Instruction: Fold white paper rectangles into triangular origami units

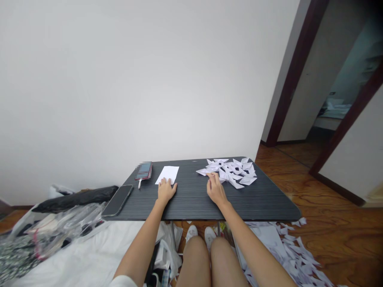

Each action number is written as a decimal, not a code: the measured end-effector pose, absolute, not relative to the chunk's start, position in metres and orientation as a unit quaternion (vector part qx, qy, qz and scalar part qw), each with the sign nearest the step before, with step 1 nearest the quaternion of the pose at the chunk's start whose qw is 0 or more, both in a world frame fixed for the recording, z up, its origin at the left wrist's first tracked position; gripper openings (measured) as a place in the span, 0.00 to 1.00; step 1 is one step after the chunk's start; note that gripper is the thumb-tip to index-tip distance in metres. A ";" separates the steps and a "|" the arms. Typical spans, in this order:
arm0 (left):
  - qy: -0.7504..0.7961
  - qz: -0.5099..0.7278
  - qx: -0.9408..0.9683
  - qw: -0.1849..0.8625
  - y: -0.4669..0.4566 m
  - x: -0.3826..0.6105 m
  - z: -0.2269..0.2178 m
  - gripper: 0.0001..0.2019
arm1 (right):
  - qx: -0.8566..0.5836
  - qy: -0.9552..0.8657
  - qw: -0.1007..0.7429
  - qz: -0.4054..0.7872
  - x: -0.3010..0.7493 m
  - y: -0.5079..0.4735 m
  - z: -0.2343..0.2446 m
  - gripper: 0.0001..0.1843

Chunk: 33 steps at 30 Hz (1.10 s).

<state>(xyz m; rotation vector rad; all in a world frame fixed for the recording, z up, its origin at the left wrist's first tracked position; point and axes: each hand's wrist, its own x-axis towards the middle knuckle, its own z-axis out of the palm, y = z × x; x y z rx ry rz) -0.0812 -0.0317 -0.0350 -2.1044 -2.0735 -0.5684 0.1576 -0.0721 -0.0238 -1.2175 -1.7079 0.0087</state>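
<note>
My left hand (166, 191) rests with spread fingers on the near edge of a white sheet of paper (168, 173), which lies on the dark tabletop (187, 201). On the right, my right hand (216, 190) is beside a heap of white folded paper boats (236, 169). Its fingertips reach the right end of the leftmost paper boat (202, 172). The thumb and forefinger look apart, with nothing visibly pinched between them.
A phone (118, 200) lies at the table's left front corner. Behind it is a pixelated device (144, 170) with a white stick-like piece. Many folded papers (296, 255) cover the floor at right. Plastic bags (76, 219) are piled at left. A white wall (167, 79) stands behind.
</note>
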 end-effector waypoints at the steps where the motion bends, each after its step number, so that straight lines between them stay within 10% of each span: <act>1: -0.689 -0.175 -0.698 0.080 -0.033 -0.078 -0.033 0.22 | -0.499 -0.727 0.472 0.003 0.157 -0.072 -0.025 0.20; 18: -0.637 -0.257 -0.726 0.005 -0.013 -0.006 -0.022 0.20 | -0.410 -0.797 0.419 0.145 0.127 -0.019 -0.041 0.15; 33: -0.339 -0.515 -0.525 -0.586 0.024 -0.009 -0.028 0.22 | -0.363 -0.764 0.495 0.197 0.121 0.013 -0.041 0.20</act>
